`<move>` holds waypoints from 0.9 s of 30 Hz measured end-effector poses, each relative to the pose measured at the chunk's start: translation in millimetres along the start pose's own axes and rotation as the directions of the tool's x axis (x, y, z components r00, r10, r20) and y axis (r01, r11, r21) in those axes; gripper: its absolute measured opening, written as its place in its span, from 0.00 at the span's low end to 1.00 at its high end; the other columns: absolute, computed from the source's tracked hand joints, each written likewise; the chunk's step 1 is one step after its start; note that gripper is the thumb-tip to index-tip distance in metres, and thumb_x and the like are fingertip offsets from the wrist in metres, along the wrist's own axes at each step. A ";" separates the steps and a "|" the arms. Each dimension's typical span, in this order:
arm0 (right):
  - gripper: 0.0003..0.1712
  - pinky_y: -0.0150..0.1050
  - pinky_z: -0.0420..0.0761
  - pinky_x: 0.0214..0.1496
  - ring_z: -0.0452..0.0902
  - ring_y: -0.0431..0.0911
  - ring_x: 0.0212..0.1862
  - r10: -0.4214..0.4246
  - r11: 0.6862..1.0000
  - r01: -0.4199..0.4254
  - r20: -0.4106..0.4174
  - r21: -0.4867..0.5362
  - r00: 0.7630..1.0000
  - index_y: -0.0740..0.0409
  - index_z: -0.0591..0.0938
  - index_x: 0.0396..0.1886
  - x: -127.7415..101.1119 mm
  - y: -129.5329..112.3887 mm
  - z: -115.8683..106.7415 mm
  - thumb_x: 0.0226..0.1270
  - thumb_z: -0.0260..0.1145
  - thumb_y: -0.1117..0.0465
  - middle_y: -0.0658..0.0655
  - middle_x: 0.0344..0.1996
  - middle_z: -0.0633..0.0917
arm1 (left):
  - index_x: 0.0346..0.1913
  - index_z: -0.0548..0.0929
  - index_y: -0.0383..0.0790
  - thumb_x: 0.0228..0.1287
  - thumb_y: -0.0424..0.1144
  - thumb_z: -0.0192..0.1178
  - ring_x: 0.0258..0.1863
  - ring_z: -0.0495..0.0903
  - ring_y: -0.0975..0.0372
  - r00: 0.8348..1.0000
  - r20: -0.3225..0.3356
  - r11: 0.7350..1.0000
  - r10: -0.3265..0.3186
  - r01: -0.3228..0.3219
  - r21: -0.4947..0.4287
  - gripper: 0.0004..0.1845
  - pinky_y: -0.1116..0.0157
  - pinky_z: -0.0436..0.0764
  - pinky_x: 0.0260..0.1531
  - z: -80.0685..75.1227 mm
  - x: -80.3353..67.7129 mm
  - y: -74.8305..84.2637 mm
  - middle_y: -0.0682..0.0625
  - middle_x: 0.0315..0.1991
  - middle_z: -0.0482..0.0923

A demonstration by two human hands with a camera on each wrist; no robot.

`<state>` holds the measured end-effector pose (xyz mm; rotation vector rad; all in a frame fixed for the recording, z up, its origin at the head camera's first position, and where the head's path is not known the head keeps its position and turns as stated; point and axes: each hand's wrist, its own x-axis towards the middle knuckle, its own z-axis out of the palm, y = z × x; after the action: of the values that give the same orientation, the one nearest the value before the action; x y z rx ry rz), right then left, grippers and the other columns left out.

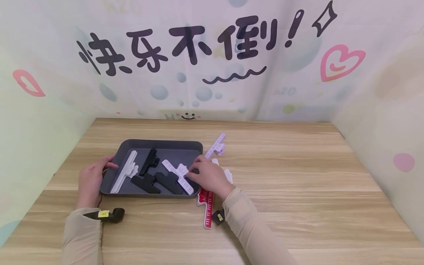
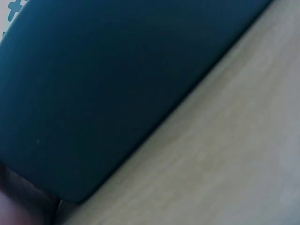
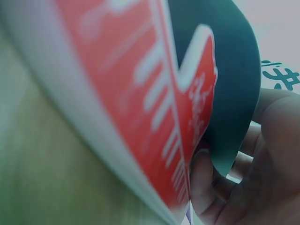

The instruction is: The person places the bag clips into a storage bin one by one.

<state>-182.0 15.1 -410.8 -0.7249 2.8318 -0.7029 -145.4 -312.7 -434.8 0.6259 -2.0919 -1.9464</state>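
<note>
A dark grey tray [image 1: 152, 195] stands on the table, its left rim gripped by my left hand [image 1: 92, 178]. Inside it lie a white ruler clip [image 1: 124, 173] and several black clips, one of them a black clip [image 1: 149, 162] near the middle. Reaching over the tray's right side, my right hand [image 1: 210, 176] pinches a white clip with lilac ruler marks [image 1: 182, 173] by its handle. That clip lies slanted over a black clip [image 1: 167, 181]. Under my right wrist is a red ruler clip [image 1: 208, 208], seen large in the right wrist view.
Beyond my right hand, a lilac ruler clip [image 1: 216, 145] lies beside the tray's right edge. A white clip [image 1: 228, 175] shows partly behind the hand. A printed cloth [image 1: 212, 99] hangs behind the wooden table [image 1: 298, 206] and along its sides.
</note>
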 end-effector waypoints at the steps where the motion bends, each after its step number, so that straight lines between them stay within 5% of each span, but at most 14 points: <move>1: 0.13 0.36 0.73 0.40 0.74 0.42 0.40 -0.004 1.000 0.004 0.005 0.006 1.000 0.47 0.84 0.36 0.2 0.8 -0.2 0.58 0.60 0.47 0.47 0.42 0.76 | 0.32 0.83 0.28 0.57 0.55 0.57 0.52 0.67 0.67 1.000 0.000 1.000 0.001 -0.001 0.002 0.27 0.78 0.69 0.34 0.1 -0.1 0.0 0.62 0.45 0.79; 16: 0.13 0.33 0.71 0.46 0.71 0.38 0.42 -0.215 0.956 0.184 0.116 0.227 0.970 0.49 0.82 0.41 3.8 22.5 -11.2 0.60 0.60 0.51 0.45 0.41 0.75 | 0.32 0.83 0.30 0.55 0.58 0.56 0.54 0.65 0.66 1.000 -0.006 0.999 -0.029 0.029 0.021 0.29 0.80 0.67 0.38 -0.4 -1.1 1.4 0.61 0.47 0.77; 22: 0.15 0.36 0.77 0.34 0.77 0.45 0.32 -0.205 0.863 0.075 0.210 0.500 0.956 0.51 0.80 0.46 -0.3 34.0 -27.6 0.62 0.60 0.53 0.50 0.35 0.80 | 0.33 0.83 0.30 0.53 0.58 0.57 0.53 0.66 0.65 0.999 -0.002 0.999 -0.036 0.036 0.001 0.29 0.78 0.71 0.31 0.4 -0.3 1.1 0.61 0.47 0.78; 27: 0.17 0.39 0.77 0.38 0.79 0.47 0.36 -0.182 0.837 0.041 0.208 0.545 0.961 0.51 0.79 0.48 -2.9 42.7 -44.3 0.61 0.60 0.51 0.51 0.38 0.82 | 0.33 0.83 0.30 0.54 0.58 0.57 0.53 0.66 0.65 0.999 -0.008 0.999 -0.032 0.032 0.015 0.28 0.78 0.69 0.34 0.1 1.3 1.2 0.61 0.46 0.78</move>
<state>-208.0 67.5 -391.9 -0.8071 2.2074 -1.2543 -146.8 -313.2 -433.7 0.6732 -2.1063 -1.9435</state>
